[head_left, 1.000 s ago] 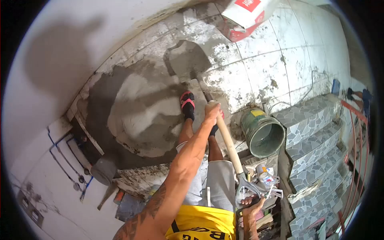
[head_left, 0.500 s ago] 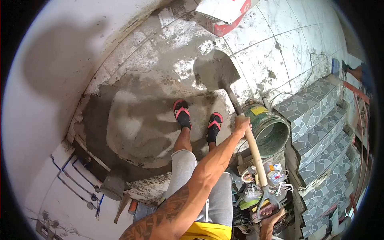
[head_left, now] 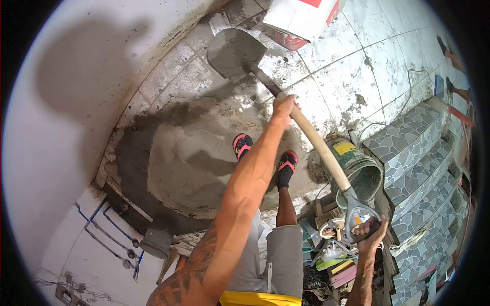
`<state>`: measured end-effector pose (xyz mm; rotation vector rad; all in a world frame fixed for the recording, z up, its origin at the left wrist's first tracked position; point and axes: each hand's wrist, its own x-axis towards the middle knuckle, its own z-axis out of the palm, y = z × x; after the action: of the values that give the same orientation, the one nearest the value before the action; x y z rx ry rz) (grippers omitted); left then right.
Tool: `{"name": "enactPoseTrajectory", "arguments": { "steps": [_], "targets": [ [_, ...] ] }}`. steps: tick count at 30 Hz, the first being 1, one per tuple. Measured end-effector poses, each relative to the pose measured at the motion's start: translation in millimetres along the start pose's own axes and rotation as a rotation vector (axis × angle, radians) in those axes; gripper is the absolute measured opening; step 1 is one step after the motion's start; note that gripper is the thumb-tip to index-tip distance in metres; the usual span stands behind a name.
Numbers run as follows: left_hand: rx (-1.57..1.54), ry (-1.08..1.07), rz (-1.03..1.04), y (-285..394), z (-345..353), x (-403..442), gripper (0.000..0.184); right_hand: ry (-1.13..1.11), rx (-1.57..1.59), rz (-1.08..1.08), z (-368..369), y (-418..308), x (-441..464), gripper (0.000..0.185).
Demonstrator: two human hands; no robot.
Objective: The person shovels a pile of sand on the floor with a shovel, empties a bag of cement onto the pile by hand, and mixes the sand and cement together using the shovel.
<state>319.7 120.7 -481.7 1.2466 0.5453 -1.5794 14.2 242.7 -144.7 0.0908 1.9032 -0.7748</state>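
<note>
A long-handled shovel [head_left: 320,145] slants from upper left to lower right, its grey blade [head_left: 236,52] over the floor near the top. My left hand [head_left: 286,108] is wrapped round the wooden shaft close to the metal socket. The D-shaped grip at the lower right is held by my right hand [head_left: 370,233], with its fingers through the opening. Below and left of the blade, a patch of grey wet mortar [head_left: 191,158] covers the floor around my feet.
A green bucket [head_left: 363,176] lies tipped beside the tiled steps [head_left: 423,148]. Clutter [head_left: 334,255] fills the space under the shovel grip. At the top is a white and red bag [head_left: 296,20]. Blue pipes [head_left: 104,229] run along the left wall. Another person's legs [head_left: 456,61] show at the far right.
Since half a second ago the shovel blade has swung up and left, and my left hand has moved up with the shaft. Both hands have kept hold of it.
</note>
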Motion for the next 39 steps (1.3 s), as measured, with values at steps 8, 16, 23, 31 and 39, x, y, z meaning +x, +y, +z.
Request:
{"name": "enactPoseTrajectory", "arguments": {
  "steps": [8, 16, 23, 31, 39],
  "targets": [
    [0.150, 0.058, 0.047, 85.6, -37.9, 3.3, 0.013, 0.014, 0.099, 0.102, 60.3, 65.5, -31.3, 0.044],
    [0.204, 0.092, 0.016, 103.8, -48.1, 12.1, 0.019, -0.018, 0.200, 0.108, 70.9, 101.9, -5.9, 0.041],
    [0.227, 0.079, 0.047, 54.7, -96.2, 46.2, 0.016, 0.004, 0.221, 0.010, 31.9, 185.8, 76.0, 0.047],
    [-0.060, 0.029, 0.134, -7.2, -97.2, -65.8, 0.011, 0.062, 0.077, -0.095, -74.6, 145.5, 106.5, 0.047],
    [-0.583, 0.080, 0.211, -84.1, -84.8, -227.0, 0.021, 0.057, -0.251, -0.591, -163.4, -17.6, 87.5, 0.039]
  ]
}}
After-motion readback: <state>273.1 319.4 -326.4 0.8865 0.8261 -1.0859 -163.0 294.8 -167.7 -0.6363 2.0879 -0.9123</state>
